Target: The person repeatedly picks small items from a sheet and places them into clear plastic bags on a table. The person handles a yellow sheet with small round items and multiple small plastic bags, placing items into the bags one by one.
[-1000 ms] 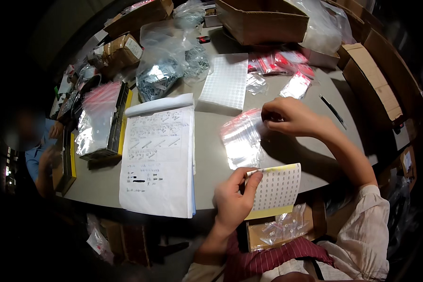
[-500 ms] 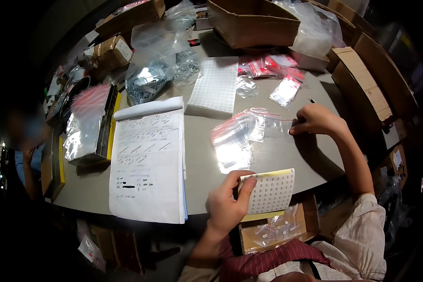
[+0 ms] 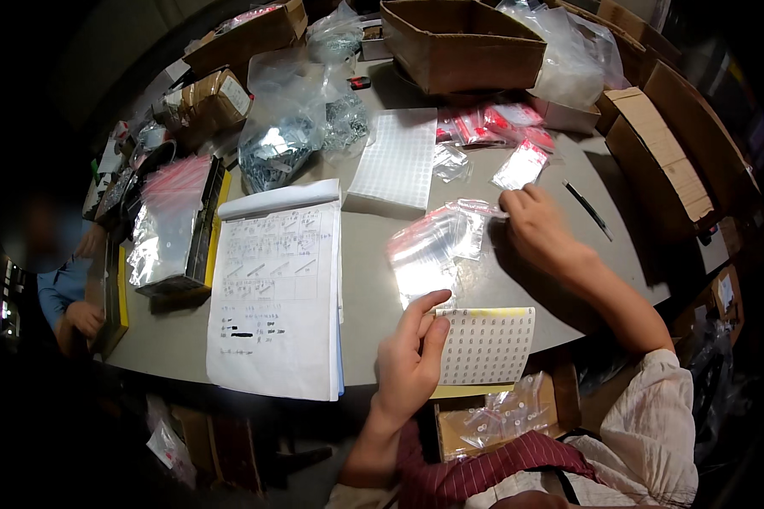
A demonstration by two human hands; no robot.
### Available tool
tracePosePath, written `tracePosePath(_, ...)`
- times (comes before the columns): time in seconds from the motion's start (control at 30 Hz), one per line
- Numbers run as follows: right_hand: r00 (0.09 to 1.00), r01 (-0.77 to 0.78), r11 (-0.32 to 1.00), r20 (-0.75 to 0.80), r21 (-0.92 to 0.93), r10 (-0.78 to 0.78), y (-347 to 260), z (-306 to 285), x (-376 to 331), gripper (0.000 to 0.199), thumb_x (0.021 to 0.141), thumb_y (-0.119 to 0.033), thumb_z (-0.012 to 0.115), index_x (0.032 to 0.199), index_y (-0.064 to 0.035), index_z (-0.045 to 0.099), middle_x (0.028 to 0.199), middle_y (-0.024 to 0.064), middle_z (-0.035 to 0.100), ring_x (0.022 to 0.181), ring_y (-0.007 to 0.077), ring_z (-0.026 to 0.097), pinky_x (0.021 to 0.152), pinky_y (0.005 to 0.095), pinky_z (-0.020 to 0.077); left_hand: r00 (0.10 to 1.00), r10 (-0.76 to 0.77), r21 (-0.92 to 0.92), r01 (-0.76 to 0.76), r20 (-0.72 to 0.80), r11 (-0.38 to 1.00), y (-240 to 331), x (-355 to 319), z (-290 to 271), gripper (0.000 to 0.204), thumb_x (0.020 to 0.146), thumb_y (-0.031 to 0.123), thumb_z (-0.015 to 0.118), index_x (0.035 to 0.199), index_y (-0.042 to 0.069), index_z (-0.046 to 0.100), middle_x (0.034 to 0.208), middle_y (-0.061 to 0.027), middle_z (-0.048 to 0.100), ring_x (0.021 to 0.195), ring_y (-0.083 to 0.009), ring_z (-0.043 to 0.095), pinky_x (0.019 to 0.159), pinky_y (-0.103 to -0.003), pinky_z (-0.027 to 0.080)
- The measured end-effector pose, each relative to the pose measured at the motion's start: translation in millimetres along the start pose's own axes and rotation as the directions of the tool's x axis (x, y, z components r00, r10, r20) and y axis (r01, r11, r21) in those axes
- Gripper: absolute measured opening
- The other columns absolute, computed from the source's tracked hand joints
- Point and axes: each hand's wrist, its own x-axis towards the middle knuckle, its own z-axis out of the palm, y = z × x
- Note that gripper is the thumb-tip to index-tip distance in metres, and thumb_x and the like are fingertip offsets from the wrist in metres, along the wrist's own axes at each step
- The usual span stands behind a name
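Though in left fingers [image 3: 434,343], sheet [image 3: 485,348] mostly visible.

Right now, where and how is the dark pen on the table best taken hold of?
Probably mid-barrel on the dark pen, pinched from above across its width, coming from the left, where the right hand is. It is slim and lies flat on the table, slanted, with nothing touching it, so both long sides look free.

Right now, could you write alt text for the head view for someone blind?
A person's left hand holds a sheet of small printed labels, while the right hand is at the edge of clear zip bags fanned on a grey table. A pad of handwritten notes lies to their left; an open cardboard box stands beyond.
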Motion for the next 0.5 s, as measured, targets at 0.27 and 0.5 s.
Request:
tracePosePath(0.27,0.983,-0.162,0.968,0.116,0.193,0.141,7,-61,-14,0.037,0.083,-0.014,0.081,0.110,-0.0039,0.057,0.098,0.0146,0.066,0.097,0.0345,0.060,0.085,0.0432,0.0487,0.999,-0.015,0.054,0.017,-0.034,0.998,-1,-1,2,0.008,0.100,0.003,0.061,0.102,-0.004,0.063,0.075,-0.0063,0.071,0.068,-0.0036,0.060,0.058,-0.021,0.046)
tracePosePath(0.5,0.958,0.135,0.688,0.083,0.713,-0.275,-78,-80,-19,0.043,0.071,-0.001,0.075,0.111,-0.0045,0.057,0.105,0.0145,0.060,0.101,0.0363,0.056,0.089,0.0435,0.0476,0.996,-0.032,0.056,0.037,-0.084,0.998,4,-4,5,0.015,0.099,0.012,0.070,0.095,-0.001,0.065,0.071,-0.0102,0.073,0.062,-0.0074,0.062,0.058,-0.025,0.047)
